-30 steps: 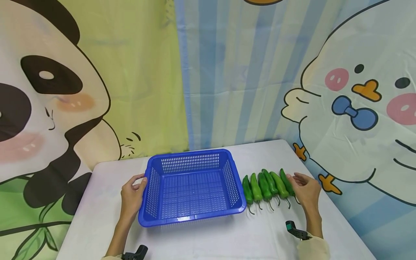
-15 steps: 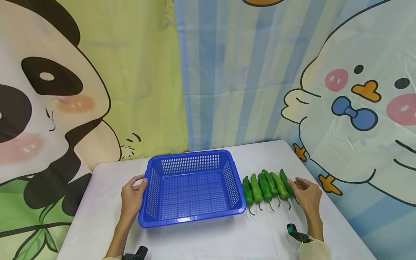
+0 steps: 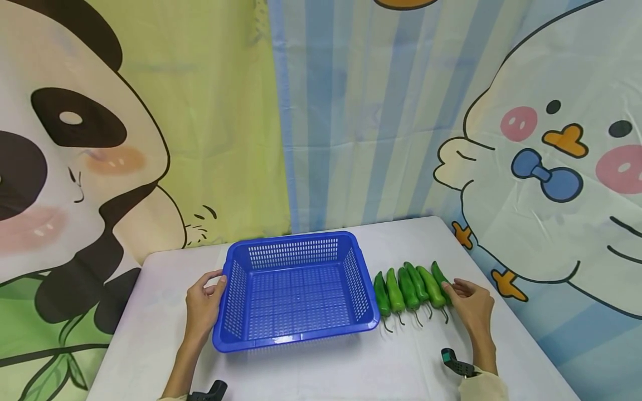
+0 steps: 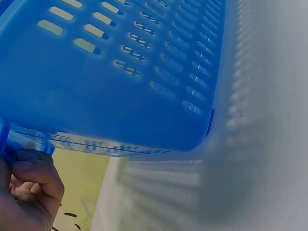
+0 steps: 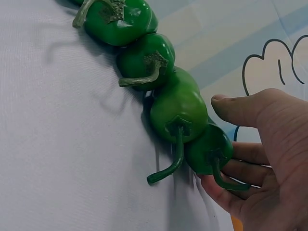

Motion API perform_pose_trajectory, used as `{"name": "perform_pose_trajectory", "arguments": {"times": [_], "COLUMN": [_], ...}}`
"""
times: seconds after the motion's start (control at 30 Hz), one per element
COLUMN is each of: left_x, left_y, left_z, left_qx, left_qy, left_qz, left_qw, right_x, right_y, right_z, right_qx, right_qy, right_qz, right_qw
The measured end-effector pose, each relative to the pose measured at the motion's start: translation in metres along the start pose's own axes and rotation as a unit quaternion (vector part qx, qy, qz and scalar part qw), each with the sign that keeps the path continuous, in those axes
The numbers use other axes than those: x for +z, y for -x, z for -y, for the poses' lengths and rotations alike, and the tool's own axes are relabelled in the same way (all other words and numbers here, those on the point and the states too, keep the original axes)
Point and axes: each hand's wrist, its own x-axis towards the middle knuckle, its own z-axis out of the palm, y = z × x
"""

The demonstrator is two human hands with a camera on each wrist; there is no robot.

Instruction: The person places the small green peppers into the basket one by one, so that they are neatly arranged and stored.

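A blue plastic basket (image 3: pixel 296 337) with slotted walls stands on the white table. My left hand (image 3: pixel 202 303) grips its left rim; the left wrist view has my curled fingers (image 4: pixel 41 180) at the rim beside the basket's outer wall (image 4: pixel 96 91). Right of the basket, several green peppers (image 3: pixel 396 295) lie side by side, stems towards me. At the row's right end my right hand (image 3: pixel 471 303) holds the last dark green pepper (image 3: pixel 438 273). In the right wrist view my thumb (image 5: pixel 236 108) is above that pepper (image 5: pixel 211 147), with my fingers behind and under it.
The white table (image 3: pixel 341 370) ends at a back edge just behind the basket. Printed curtains with a panda (image 3: pixel 80 167) and a white bird (image 3: pixel 557 223) hang behind and at the sides. A lighter green pepper (image 5: pixel 180 106) lies against the held one.
My right hand has shifted slightly, first a little right, then back left onto the end pepper, hiding its stem in the head view. My left hand, the basket and the other peppers stay put.
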Motion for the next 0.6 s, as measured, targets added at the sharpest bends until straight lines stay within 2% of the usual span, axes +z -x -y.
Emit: {"name": "perform_pose_trajectory", "arguments": {"times": [0.6], "left_x": [0.0], "left_y": [0.0006], "left_z": [-0.0004], "left_qx": [0.004], "left_qy": [0.014], "left_qz": [0.002], "left_qw": [0.9999], "right_x": [0.0075], "right_y": [-0.0029], "right_z": [-0.0022], "right_qx": [-0.023], "right_qy": [0.003], "right_qz": [-0.012], "right_qw": [0.9997]}}
